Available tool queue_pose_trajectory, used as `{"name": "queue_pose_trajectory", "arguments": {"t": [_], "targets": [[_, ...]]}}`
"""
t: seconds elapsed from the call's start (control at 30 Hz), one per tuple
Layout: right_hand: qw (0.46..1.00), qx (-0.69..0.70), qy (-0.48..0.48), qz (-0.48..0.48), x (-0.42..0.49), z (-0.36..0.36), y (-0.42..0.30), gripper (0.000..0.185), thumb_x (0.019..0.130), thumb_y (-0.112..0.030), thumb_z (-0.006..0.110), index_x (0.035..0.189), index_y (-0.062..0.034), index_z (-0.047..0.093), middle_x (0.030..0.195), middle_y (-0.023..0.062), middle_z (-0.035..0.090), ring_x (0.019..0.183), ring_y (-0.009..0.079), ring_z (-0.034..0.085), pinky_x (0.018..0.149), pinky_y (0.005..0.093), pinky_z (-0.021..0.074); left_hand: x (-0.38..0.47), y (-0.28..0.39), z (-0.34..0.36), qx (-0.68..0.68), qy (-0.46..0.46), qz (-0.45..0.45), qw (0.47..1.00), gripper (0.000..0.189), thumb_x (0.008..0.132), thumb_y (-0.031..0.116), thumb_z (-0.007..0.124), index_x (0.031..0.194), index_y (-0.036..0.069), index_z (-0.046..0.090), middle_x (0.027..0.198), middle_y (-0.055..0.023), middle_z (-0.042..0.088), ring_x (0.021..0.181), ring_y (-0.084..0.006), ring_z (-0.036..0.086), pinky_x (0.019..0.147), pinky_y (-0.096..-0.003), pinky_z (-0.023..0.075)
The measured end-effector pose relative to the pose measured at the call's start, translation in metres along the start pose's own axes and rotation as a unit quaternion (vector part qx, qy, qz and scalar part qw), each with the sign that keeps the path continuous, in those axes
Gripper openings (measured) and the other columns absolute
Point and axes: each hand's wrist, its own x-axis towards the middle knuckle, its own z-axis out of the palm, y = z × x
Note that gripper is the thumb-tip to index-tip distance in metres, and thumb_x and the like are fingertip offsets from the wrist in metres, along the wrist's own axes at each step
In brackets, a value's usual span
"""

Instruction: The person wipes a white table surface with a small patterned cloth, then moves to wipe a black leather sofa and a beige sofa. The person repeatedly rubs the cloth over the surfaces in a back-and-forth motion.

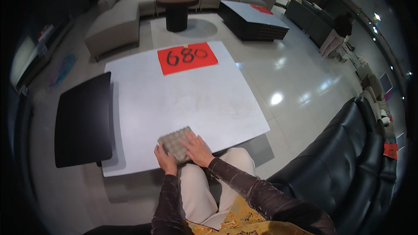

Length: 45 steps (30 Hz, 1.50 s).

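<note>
A small beige-brown patterned pouch or wallet (176, 143) lies at the near edge of a white-topped coffee table (183, 104). My left hand (166, 158) grips its left side, with the thumb over its front corner. My right hand (197, 148) rests flat on its right part, fingers spread slightly apart. The pouch looks closed; its underside is hidden. Farther up the tabletop lies a red paper sign (187, 58) with a handwritten number.
A black side panel (84, 122) adjoins the table's left side. A black leather sofa (326, 156) stands at right. Beyond are a round table (177, 0), a second coffee table (253, 14) and a beige sectional sofa (114, 23). A person (339, 32) stands far right.
</note>
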Motion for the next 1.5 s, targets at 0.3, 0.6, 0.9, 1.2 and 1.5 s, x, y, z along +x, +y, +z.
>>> {"name": "queue_pose_trajectory", "arguments": {"t": [0.3, 0.6, 0.9, 1.2, 1.5], "targets": [[0.99, 0.038, -0.014, 0.137, 0.007, 0.015, 0.019, 0.06, 0.082, -0.015, 0.066, 0.137, -0.0087, 0.043, 0.136, 0.0288, 0.038, 0.129, 0.0406, 0.036, 0.101, 0.0476, 0.0378, 0.004, 0.01, -0.017, 0.026, -0.036, -0.074, 0.996, 0.066, 0.072, 0.018, 0.076, 0.131, 0.008, 0.048, 0.112, -0.0182, 0.055, 0.107, -0.0376, 0.054, 0.09, -0.0442, 0.046], [0.901, 0.145, -0.032, 0.407, 0.018, 0.04, 0.037, 0.053, 0.07, -0.019, 0.074, 0.114, 0.0006, 0.055, 0.098, 0.0254, 0.064, 0.09, 0.0425, 0.062, 0.078, 0.0461, 0.0504, 0.014, -0.003, 0.002, 0.057, -0.084, -0.077, 0.992, 0.078, 0.065, 0.016, 0.081, 0.133, 0.005, 0.045, 0.104, -0.0175, 0.058, 0.099, -0.0336, 0.058, 0.085, -0.0423, 0.0487], [0.781, 0.52, -0.011, 0.345, 0.023, 0.008, 0.052, 0.035, 0.076, -0.005, 0.065, 0.11, 0.0034, 0.059, 0.099, 0.0116, 0.065, 0.096, 0.0213, 0.062, 0.083, 0.0328, 0.0487, 0.029, 0.011, 0.018, -0.063, -0.051, 0.03, 0.996, 0.074, 0.069, 0.013, 0.075, 0.134, -0.001, 0.043, 0.12, -0.0193, 0.048, 0.113, -0.036, 0.048, 0.098, -0.0422, 0.0407], [0.448, 0.767, 0.006, 0.459, -0.009, -0.017, 0.061, 0.049, 0.087, -0.004, 0.063, 0.132, 0.0005, 0.043, 0.122, 0.0108, 0.057, 0.106, 0.0194, 0.06, 0.092, 0.0347, 0.049, 0.075, 0.082, 0.006, 0.019, -0.164, 0.164, 0.973, 0.07, 0.073, 0.016, 0.076, 0.135, 0.004, 0.045, 0.135, -0.0191, 0.04, 0.121, -0.0366, 0.042, 0.102, -0.0457, 0.0365], [0.648, 0.562, 0.091, 0.505, -0.015, -0.137, 0.003, 0.024, 0.086, -0.013, 0.058, 0.107, -0.0024, 0.056, 0.094, 0.0132, 0.061, 0.091, 0.0237, 0.06, 0.074, 0.0388, 0.0494, 0.011, 0.233, -0.02, -0.332, -0.519, -0.319, 0.72, 0.06, 0.087, 0.025, 0.069, 0.136, 0.002, 0.041, 0.124, -0.0097, 0.052, 0.118, -0.0222, 0.049, 0.095, -0.0356, 0.0434]]}}
